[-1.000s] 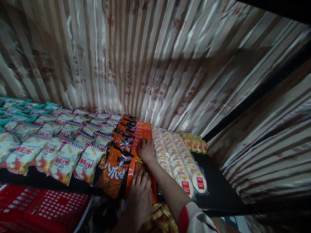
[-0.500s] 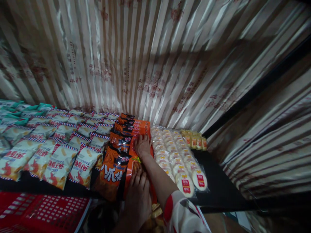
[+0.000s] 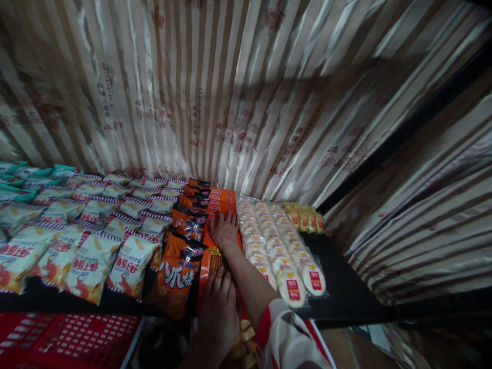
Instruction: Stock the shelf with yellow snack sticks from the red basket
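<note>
In the head view, the orange packs (image 3: 210, 253) lie overlapped in one column on the black shelf (image 3: 340, 277), from its front edge toward the back edge. Your right hand (image 3: 224, 233) is flat on them, with fingers a little spread; your left hand (image 3: 221, 307) is over the front pack, fingers near together, but whether it grips I cannot tell. You are, I judge, at the step of pressing and levelling this column; a next move calls for light, even pressure. The overlap prevents counting the orange packs. I count about five black-and-orange bags (image 3: 180, 271), four white bags (image 3: 130, 264) in the front row, and three columns of round biscuits (image 3: 291, 287).
</note>
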The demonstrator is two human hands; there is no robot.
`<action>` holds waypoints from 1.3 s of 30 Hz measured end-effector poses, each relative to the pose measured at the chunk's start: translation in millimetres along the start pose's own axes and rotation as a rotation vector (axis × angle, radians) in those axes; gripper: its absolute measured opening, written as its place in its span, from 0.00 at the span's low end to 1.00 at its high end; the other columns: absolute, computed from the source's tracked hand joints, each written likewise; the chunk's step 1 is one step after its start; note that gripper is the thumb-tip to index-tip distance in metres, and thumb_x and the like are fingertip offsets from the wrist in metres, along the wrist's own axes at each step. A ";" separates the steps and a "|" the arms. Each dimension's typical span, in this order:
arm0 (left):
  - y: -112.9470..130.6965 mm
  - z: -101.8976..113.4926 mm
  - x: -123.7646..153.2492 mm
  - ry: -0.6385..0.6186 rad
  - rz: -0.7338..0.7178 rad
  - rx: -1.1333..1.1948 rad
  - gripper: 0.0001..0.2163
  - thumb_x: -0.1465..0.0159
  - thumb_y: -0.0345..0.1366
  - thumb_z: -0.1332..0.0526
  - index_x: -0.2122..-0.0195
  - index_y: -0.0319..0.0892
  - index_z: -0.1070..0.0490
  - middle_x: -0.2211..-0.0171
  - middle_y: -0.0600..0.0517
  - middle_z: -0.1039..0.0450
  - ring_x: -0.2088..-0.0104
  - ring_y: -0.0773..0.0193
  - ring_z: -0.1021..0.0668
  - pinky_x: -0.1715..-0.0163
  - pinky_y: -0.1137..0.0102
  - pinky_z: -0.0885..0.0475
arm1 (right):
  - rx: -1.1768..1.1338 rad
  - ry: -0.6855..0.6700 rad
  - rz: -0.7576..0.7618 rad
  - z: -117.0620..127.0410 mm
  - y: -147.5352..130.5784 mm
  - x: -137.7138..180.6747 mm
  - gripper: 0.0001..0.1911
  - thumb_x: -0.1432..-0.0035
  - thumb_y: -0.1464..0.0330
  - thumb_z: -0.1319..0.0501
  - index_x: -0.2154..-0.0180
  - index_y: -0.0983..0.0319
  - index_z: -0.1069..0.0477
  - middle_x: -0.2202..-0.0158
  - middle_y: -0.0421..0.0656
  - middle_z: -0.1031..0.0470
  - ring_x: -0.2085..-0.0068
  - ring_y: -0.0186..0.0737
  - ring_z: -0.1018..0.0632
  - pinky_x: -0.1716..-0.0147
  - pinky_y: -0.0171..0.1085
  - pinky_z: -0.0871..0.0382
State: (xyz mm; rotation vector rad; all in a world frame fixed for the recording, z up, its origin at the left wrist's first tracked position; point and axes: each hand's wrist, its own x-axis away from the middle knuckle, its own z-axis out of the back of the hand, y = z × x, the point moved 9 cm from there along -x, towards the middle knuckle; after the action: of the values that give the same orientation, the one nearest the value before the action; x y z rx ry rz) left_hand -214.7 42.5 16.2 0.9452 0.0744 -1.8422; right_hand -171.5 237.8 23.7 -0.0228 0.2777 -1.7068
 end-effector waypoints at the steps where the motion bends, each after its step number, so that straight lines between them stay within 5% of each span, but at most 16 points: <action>1: 0.4 0.8 0.0 0.013 -0.004 0.007 0.21 0.44 0.29 0.44 0.48 0.35 0.32 0.48 0.46 0.29 0.45 0.53 0.31 0.44 0.58 0.36 | 0.000 0.000 0.001 0.0 -0.1 0.1 0.31 0.38 0.54 0.53 0.38 0.61 0.44 0.33 0.55 0.54 0.35 0.59 0.47 0.43 0.55 0.51; 39: -11.5 6.8 -9.5 -0.026 0.064 0.012 0.18 0.44 0.31 0.44 0.51 0.36 0.30 0.52 0.45 0.27 0.48 0.54 0.30 0.46 0.60 0.38 | -0.071 -0.041 -0.045 1.7 -7.3 -0.7 0.36 0.44 0.51 0.47 0.38 0.59 0.45 0.33 0.52 0.53 0.35 0.58 0.48 0.43 0.54 0.48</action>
State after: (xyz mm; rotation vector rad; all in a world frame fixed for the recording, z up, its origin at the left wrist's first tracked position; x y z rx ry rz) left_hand -226.2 52.2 22.8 0.9219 0.0172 -1.7976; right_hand -178.2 239.1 26.9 -0.1166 0.3087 -1.7383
